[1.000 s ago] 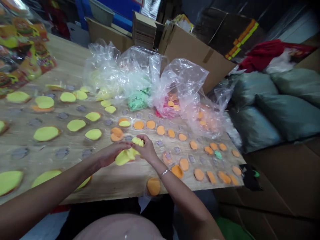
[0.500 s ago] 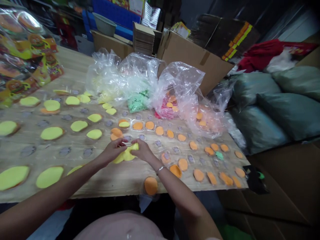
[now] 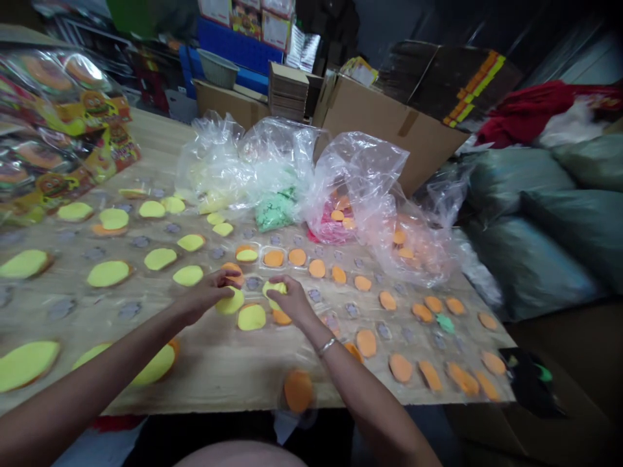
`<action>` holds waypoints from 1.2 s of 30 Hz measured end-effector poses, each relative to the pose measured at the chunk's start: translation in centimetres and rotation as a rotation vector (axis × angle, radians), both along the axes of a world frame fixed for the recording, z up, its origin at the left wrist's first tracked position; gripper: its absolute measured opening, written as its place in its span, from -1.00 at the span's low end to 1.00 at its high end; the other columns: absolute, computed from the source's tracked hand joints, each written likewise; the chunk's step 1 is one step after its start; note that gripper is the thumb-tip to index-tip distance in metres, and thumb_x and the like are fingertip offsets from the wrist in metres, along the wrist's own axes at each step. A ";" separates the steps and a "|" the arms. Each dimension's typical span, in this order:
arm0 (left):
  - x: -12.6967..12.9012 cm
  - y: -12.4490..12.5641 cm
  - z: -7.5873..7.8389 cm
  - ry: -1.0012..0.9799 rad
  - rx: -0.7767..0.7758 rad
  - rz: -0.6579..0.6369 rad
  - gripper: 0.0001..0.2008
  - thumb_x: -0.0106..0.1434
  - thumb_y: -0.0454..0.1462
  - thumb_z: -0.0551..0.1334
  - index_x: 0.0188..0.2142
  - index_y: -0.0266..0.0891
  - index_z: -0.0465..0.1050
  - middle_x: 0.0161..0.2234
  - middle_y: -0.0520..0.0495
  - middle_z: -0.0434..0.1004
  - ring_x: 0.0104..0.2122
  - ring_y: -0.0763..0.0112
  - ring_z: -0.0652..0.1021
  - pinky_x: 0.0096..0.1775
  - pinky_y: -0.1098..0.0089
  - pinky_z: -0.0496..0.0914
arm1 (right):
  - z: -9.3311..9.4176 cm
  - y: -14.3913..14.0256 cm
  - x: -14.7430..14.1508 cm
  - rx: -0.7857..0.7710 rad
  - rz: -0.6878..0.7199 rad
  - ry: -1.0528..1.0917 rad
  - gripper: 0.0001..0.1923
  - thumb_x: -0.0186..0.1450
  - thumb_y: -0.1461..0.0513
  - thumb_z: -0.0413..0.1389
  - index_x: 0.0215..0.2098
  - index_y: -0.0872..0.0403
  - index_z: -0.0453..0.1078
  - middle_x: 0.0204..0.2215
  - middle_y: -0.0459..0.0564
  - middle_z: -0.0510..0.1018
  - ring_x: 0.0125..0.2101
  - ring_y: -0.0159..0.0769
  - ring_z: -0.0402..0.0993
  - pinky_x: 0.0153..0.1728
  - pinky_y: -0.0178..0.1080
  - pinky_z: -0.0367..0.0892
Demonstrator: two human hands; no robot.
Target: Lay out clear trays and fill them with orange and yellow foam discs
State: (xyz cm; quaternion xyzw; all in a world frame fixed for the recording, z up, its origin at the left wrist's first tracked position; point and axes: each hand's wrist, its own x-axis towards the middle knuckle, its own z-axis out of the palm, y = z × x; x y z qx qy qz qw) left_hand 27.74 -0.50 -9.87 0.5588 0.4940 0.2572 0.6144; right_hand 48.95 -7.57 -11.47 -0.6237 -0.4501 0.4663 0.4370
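Both hands pinch soft yellow discs over the wooden table (image 3: 228,370). Fingers of the left hand (image 3: 207,297) close on the edge of one yellow foam disc (image 3: 230,302), which lies just above an orange one at the middle of the near rows. Fingertips of the right hand (image 3: 292,299) grip a second yellow disc (image 3: 273,288), bent a little between thumb and forefinger, over an orange disc (image 3: 281,317) that peeks out beneath the palm. A third yellow disc (image 3: 252,317) lies flat on the wood between the two hands, touching neither. A thin metal bracelet (image 3: 326,346) circles the right wrist.

Rows of round pieces cover the pale, grained tabletop: matte yellow ovals (image 3: 108,273) to the left and smaller orange rounds (image 3: 400,367) to the right, many sitting in shallow clear plastic blister trays (image 3: 273,250) with grey patches showing where they are unfilled. One small green piece (image 3: 444,323) lies among the orange ones. Crinkled transparent plastic bags (image 3: 357,175) stand along the far edge, holding loose yellow, green, pink and orange pieces. Glossy printed packs (image 3: 63,136) with burger pictures are heaped at the far left corner. Brown cardboard boxes (image 3: 389,130) stand behind the bags, and plump grey-green sacks (image 3: 559,220) lie to the right.
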 end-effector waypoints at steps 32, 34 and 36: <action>5.7 13.6 -1.0 0.976 0.648 -0.527 -0.82 0.09 -0.38 0.16 -0.32 -0.30 0.51 -0.14 -0.33 0.57 -0.17 0.02 0.56 -0.25 0.25 0.34 | 0.0 12.7 4.7 0.090 0.196 -0.905 -0.73 0.38 0.30 0.00 -0.05 0.04 0.49 -0.09 0.01 0.61 -0.12 -0.26 0.53 -0.14 -0.33 0.32; 5.7 13.8 -0.9 0.995 0.652 -0.534 -0.78 0.15 -0.39 0.10 -0.27 -0.29 0.50 -0.16 -0.30 0.58 -0.17 0.03 0.56 -0.27 0.26 0.33 | 0.6 12.8 5.1 0.063 0.219 -0.917 -0.75 0.38 0.24 0.05 -0.04 0.06 0.49 -0.10 0.02 0.60 -0.13 -0.27 0.53 -0.16 -0.33 0.33; 5.4 13.9 -0.7 1.008 0.650 -0.531 -0.74 0.19 -0.39 0.07 -0.21 -0.28 0.50 -0.16 -0.29 0.58 -0.16 0.04 0.55 -0.29 0.27 0.32 | 1.1 12.9 5.1 0.014 0.284 -0.957 -0.72 0.32 0.20 0.14 -0.01 0.08 0.48 -0.08 0.06 0.58 -0.12 -0.22 0.53 -0.16 -0.31 0.33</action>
